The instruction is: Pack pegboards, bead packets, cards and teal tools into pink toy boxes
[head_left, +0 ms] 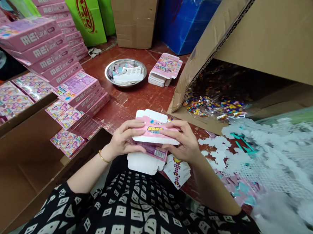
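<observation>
Between my two hands is a pink printed cardboard box (pixel 156 128), partly folded, with white flaps sticking out at its top and bottom. My left hand (pixel 128 136) grips its left end, thumb below and fingers on top. At the right end my right hand (pixel 181 139) holds it the same way. A barcode shows on the lower panel. Just under the box, near my lap, lies a white sheet (pixel 177 171) printted with a pixel-style sword pattern. A stack of flat pink box blanks (pixel 166 67) sits farther off on the red table.
A metal bowl (pixel 126 72) holds small packets and white sheets. Pink boxes (pixel 43 49) are piled at left above an open carton (pixel 22 174). On the right, a large carton (pixel 278 35) contains bags of colourful small pieces (pixel 216 106), with white plastic pegboards (pixel 276 162) nearby.
</observation>
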Available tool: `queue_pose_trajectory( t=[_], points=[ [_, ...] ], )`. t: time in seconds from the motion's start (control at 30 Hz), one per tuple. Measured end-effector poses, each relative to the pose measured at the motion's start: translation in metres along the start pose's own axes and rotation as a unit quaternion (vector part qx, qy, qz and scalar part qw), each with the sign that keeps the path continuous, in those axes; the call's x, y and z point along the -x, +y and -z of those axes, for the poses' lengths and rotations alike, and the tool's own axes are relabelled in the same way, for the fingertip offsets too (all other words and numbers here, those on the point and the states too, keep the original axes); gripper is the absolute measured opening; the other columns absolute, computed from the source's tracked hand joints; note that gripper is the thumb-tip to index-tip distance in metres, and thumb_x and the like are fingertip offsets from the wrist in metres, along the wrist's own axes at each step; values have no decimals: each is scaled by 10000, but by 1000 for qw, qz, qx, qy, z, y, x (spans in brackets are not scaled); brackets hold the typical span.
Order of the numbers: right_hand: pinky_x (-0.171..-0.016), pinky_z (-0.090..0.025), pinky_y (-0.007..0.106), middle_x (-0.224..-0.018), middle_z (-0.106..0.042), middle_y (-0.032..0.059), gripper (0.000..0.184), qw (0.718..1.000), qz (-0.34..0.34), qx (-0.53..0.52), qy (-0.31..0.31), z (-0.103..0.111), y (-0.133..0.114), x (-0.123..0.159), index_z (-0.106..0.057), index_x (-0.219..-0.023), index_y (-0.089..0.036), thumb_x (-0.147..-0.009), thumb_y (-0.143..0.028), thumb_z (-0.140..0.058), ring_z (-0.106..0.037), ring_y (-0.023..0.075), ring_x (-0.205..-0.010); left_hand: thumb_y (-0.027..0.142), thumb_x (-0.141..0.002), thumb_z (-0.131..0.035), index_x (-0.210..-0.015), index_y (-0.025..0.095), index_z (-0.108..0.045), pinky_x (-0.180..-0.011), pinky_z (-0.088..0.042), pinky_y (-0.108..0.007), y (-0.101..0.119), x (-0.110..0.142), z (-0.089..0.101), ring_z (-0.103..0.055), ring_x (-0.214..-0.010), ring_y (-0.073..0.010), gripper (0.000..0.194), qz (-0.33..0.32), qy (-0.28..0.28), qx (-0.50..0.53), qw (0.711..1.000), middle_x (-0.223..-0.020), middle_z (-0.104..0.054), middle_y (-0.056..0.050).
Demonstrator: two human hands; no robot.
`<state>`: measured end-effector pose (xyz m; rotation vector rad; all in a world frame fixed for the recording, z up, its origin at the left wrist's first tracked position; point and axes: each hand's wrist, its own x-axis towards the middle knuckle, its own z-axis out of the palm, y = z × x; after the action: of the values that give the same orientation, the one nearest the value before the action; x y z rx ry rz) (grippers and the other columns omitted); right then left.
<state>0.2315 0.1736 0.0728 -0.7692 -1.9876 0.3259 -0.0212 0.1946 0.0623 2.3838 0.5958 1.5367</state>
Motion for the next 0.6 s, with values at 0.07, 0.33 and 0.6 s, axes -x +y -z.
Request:
queue_pose_trajectory(
  t=[0.07,0.33,0.6],
  points=[
    [-986,-571,486,-1337,-633,88,414,998,8,-11,-58,9,-5,-9,-652,-1287,-329,-878,-367,-708,-635,272,-1207,435,-852,-740,-1198,235,-639,-871,-614,-387,7,-7,6,-698,-1033,-217,412,17,-20,-13,1000,-1133,-700,-97],
    [-1069,-536,466,-1358,-660,37,487,987,-31,-10,-155,16,-11,-29,-557,-1412,-316,-937,-213,-588,-643,223,-1239,185,-913,-653,-1249,257,-647,-901,-591,-343,18,-20,9,-696,-1082,-193,343,50,-69,-14,996,-1189,-720,-78],
    [-1029,-549,432,-1354,-659,68,395,984,16,-11,-175,18,5,-29,-567,-1405,-304,-1024,-305,-462,-635,212,-1240,285,-981,-577,-1162,233,-656,-907,-586,-357,4,-9,4,-669,-1151,-205,204,28,-24,41,998,-1242,-681,-104]
  ],
)
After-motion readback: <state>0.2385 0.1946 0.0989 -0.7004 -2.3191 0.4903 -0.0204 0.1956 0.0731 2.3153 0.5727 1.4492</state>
